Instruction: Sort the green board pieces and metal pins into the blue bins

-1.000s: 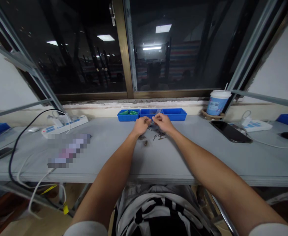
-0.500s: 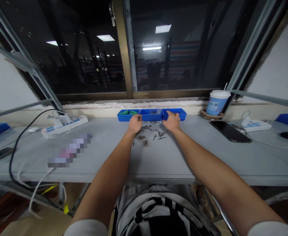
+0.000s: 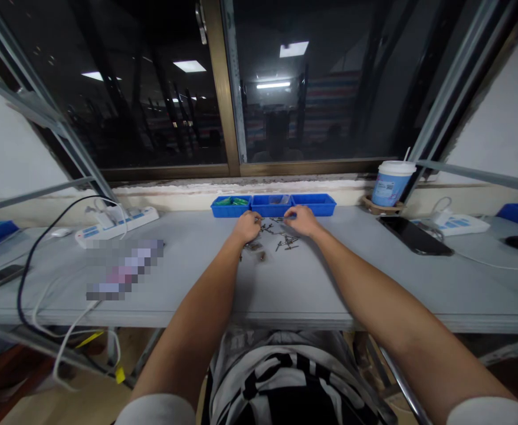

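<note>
Starting at our left, the left blue bin (image 3: 231,211) holds green packets and stands just behind our left hand (image 3: 247,227), whose fingers curl in toward the thumb over the near edge of the scatter. We cannot tell whether a screw is pinched there. If that wrist drags sideways, we think it could sweep loose pieces across the grey table (image 3: 294,286), since nothing rings them in. Between our hands, in front of the middle bin (image 3: 273,211), lie the screws (image 3: 290,241) — so close together that a hasty pick could well bring up two at once, or let one slip, thin as they are. Our right hand (image 3: 302,221) sits past the gap, thumb and forefinger bent toward each other near the farthest pieces; whether they press on anything is too small to see. Behind it stands the right bin (image 3: 318,206), and a knuckle catching its front wall might nudge it. The cup (image 3: 390,188) and the black phone (image 3: 415,236) are well apart from all this. As for the screws, they look slim, dark and metallic, lying flat at mixed angles: a loose spread nearer our left hand, a tighter, crossed heap toward our right — any threads are too blurred to make out.
</note>
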Demonstrator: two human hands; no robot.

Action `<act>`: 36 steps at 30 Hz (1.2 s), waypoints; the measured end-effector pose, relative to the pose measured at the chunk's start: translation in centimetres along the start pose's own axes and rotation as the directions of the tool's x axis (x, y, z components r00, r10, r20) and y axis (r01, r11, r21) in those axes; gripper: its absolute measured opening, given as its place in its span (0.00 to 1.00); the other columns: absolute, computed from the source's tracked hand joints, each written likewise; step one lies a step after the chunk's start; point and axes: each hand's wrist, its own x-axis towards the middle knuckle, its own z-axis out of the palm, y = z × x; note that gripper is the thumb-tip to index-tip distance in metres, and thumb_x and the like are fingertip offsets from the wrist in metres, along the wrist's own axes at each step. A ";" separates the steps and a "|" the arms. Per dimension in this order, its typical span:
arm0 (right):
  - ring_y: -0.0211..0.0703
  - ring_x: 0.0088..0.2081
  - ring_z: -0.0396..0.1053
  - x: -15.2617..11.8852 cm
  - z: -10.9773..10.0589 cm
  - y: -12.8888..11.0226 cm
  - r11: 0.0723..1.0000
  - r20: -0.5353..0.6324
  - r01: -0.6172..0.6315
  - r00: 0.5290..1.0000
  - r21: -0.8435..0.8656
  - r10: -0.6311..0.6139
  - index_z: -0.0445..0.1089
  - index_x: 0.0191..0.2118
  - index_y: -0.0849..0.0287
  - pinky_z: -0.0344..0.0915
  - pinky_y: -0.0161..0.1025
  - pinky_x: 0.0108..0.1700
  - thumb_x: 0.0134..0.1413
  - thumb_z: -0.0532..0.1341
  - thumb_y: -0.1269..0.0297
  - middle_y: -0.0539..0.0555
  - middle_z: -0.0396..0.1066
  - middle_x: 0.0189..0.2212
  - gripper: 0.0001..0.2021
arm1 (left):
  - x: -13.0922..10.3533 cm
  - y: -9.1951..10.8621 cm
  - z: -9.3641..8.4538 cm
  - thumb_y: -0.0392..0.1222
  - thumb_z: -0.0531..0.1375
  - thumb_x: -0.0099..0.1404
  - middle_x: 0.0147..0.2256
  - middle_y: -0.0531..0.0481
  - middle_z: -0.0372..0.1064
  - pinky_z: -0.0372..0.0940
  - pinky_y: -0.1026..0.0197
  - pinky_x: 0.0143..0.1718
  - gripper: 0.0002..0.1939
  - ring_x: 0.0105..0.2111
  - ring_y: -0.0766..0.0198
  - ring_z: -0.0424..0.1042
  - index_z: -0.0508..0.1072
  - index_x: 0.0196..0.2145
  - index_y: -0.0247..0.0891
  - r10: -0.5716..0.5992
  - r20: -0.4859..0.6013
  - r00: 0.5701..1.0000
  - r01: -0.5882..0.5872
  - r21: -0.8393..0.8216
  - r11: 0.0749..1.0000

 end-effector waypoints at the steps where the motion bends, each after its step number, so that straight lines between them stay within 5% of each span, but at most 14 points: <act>1: 0.43 0.38 0.67 -0.1 0.1 -0.2 0.998 0.087 0.021 0.996 0.054 -0.026 0.73 0.31 0.60 0.61 0.39 0.44 0.43 0.62 0.65 0.55 0.73 0.34 0.06 | 0.0 0.0 0.0 0.36 0.53 0.61 0.45 0.41 0.70 0.60 0.58 0.53 0.13 0.47 0.55 0.68 0.75 0.40 0.36 0.002 0.005 1.000 -0.002 0.005 1.000; 4: 0.39 0.30 0.67 -0.4 0.6 -0.7 0.993 0.258 0.011 0.965 0.115 -0.041 0.72 0.27 0.59 0.61 0.35 0.34 0.42 0.64 0.64 0.52 0.73 0.27 0.05 | 0.0 0.0 0.2 0.37 0.53 0.61 0.45 0.41 0.70 0.60 0.58 0.53 0.13 0.48 0.56 0.68 0.75 0.40 0.37 0.018 0.014 1.000 -0.018 0.024 1.000; 12: 0.36 0.26 0.64 -0.5 1.7 -1.2 0.993 0.367 0.110 0.922 0.050 -0.121 0.68 0.23 0.60 0.55 0.32 0.28 0.47 0.60 0.71 0.50 0.70 0.22 0.05 | -0.1 0.1 0.4 0.36 0.53 0.61 0.46 0.40 0.70 0.60 0.57 0.53 0.14 0.48 0.55 0.68 0.74 0.42 0.34 0.051 0.021 0.998 -0.051 0.014 0.999; 24: 0.41 0.34 0.67 -0.5 1.4 -1.9 0.995 0.118 0.104 0.988 -0.015 -0.101 0.68 0.32 0.61 0.56 0.34 0.35 0.62 0.48 0.62 0.56 0.72 0.31 0.15 | -0.6 1.7 -0.4 0.39 0.58 0.59 0.37 0.47 0.75 0.66 0.61 0.44 0.13 0.37 0.63 0.72 0.73 0.42 0.36 0.124 -0.042 0.991 -0.131 -0.352 0.927; 36: 0.37 0.25 0.63 -0.2 1.3 -1.9 0.978 0.097 0.064 0.992 0.201 -0.085 0.66 0.23 0.60 0.55 0.34 0.30 0.59 0.50 0.56 0.50 0.66 0.19 0.19 | -0.7 2.3 -0.4 0.40 0.58 0.61 0.33 0.49 0.76 0.65 0.62 0.41 0.08 0.34 0.64 0.72 0.75 0.34 0.37 0.166 -0.035 0.985 -0.169 -0.301 0.939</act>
